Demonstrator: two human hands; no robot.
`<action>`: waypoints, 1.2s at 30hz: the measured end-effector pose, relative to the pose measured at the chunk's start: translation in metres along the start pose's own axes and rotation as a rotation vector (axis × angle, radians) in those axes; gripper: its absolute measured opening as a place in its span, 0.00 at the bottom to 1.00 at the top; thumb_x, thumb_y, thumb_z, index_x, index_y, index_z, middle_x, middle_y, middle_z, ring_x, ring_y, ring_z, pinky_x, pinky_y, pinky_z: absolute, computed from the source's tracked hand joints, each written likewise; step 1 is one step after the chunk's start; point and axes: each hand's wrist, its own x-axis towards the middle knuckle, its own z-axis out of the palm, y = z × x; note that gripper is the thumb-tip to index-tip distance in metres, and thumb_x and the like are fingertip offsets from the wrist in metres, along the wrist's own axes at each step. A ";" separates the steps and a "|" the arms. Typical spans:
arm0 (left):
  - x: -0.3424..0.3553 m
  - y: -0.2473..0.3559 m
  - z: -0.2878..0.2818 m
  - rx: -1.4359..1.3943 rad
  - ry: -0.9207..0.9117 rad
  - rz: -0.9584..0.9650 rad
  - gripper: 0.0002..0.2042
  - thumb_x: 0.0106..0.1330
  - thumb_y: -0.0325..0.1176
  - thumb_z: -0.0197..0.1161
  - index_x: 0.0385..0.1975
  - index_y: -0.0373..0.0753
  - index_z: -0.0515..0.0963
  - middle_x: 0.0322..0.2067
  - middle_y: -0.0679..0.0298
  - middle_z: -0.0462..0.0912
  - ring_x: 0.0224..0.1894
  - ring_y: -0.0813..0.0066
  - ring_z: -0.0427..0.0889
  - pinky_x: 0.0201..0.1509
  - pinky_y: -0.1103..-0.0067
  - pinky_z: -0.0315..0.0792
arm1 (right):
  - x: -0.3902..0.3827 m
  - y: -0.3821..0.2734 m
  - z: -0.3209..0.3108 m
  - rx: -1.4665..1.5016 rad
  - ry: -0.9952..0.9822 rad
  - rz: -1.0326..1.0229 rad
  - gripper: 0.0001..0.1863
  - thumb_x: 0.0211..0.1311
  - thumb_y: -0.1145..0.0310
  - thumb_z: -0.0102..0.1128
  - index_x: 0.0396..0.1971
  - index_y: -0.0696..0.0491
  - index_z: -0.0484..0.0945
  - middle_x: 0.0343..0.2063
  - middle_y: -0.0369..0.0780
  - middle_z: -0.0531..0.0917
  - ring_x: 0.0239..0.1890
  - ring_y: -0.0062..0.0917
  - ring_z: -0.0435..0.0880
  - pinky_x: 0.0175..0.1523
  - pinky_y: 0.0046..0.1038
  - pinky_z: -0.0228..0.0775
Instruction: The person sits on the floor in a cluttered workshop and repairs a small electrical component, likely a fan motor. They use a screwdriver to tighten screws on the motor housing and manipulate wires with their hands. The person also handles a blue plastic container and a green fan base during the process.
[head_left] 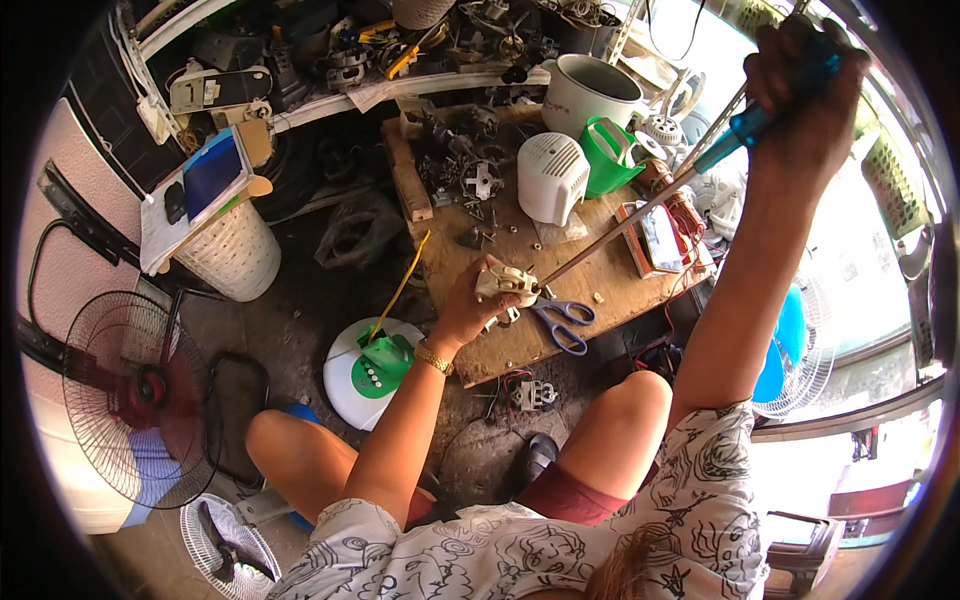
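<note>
My left hand (463,312) is closed round a small cream plastic part (506,284) above the near edge of the wooden table; I cannot tell what the part belongs to. Raised high at the upper right, my right hand (815,125) grips the blue see-through handle of a long screwdriver (622,227). Its shaft slants down to the left, and the tip meets the cream part or lies right beside it. Purple-handled scissors (566,326) rest on the table just right of my left hand, their blades partly hidden.
On the wooden table (465,235) stand a white motor cover (552,178), a green container (608,160), a pale pot (590,92) and loose metal parts. A white-and-green fan base (372,372) sits on the floor. Fan cages (140,400) stand left. My knees flank the table's near edge.
</note>
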 end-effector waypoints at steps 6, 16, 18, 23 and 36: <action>-0.002 -0.002 -0.002 -0.276 -0.043 -0.037 0.16 0.55 0.29 0.70 0.38 0.40 0.69 0.42 0.57 0.80 0.44 0.73 0.80 0.48 0.77 0.76 | -0.018 -0.020 0.049 -0.653 0.495 -0.098 0.13 0.62 0.68 0.48 0.32 0.65 0.73 0.15 0.38 0.65 0.17 0.18 0.59 0.22 0.18 0.48; 0.000 -0.003 -0.010 -0.363 -0.105 -0.035 0.17 0.56 0.32 0.70 0.40 0.41 0.69 0.48 0.51 0.78 0.50 0.67 0.78 0.52 0.73 0.75 | -0.029 -0.015 0.012 -0.703 0.571 -0.083 0.10 0.59 0.72 0.49 0.28 0.65 0.72 0.16 0.39 0.67 0.15 0.18 0.58 0.22 0.19 0.51; 0.000 -0.003 -0.009 -0.377 -0.110 -0.052 0.17 0.56 0.33 0.70 0.40 0.42 0.69 0.48 0.51 0.78 0.50 0.67 0.78 0.52 0.73 0.75 | -0.030 -0.012 0.015 -0.704 0.565 -0.090 0.10 0.59 0.71 0.49 0.28 0.65 0.72 0.16 0.40 0.67 0.16 0.18 0.59 0.22 0.19 0.51; 0.005 0.004 0.003 -0.248 -0.090 -0.044 0.14 0.58 0.31 0.67 0.39 0.42 0.68 0.47 0.54 0.79 0.48 0.69 0.79 0.50 0.75 0.75 | -0.027 -0.011 0.022 -0.702 0.559 -0.096 0.10 0.60 0.70 0.49 0.28 0.64 0.72 0.17 0.40 0.67 0.16 0.18 0.59 0.23 0.19 0.52; 0.016 -0.014 0.013 -0.252 -0.087 0.012 0.16 0.57 0.32 0.69 0.40 0.43 0.68 0.46 0.53 0.78 0.47 0.70 0.79 0.45 0.78 0.75 | -0.018 0.004 0.018 -0.734 0.540 -0.086 0.11 0.60 0.68 0.49 0.30 0.63 0.71 0.18 0.40 0.68 0.17 0.19 0.61 0.23 0.20 0.54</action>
